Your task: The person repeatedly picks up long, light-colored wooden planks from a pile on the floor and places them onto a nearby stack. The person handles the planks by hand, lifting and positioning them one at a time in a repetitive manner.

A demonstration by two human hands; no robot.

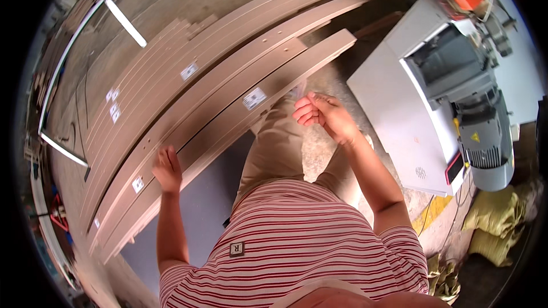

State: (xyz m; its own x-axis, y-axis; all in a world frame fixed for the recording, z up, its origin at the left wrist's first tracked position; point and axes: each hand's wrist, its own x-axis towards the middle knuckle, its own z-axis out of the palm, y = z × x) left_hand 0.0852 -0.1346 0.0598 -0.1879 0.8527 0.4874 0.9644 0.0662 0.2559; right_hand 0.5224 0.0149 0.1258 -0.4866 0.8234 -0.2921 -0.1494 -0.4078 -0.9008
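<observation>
My left hand (167,169) is over the nearest long brown boards (217,115), its fingers drawn together. Whether it touches them I cannot tell, and its palm side is hidden. My right hand (326,115) is raised in front of me, near the right end of these boards. Its fingers are curled in with the thumb alongside, and I see nothing in them. The boards lie side by side in stacked rows, slanting from lower left to upper right. One bears a white label (254,98) between my hands; a smaller white label (138,184) sits beside my left hand.
A grey panel (200,199) lies below the boards, at my left. To my right stands a light grey machine cabinet (394,88) with a motor (487,137) and a red-edged phone (454,167). Yellowish sacks (495,222) rest behind it. A white frame (63,148) stands far left.
</observation>
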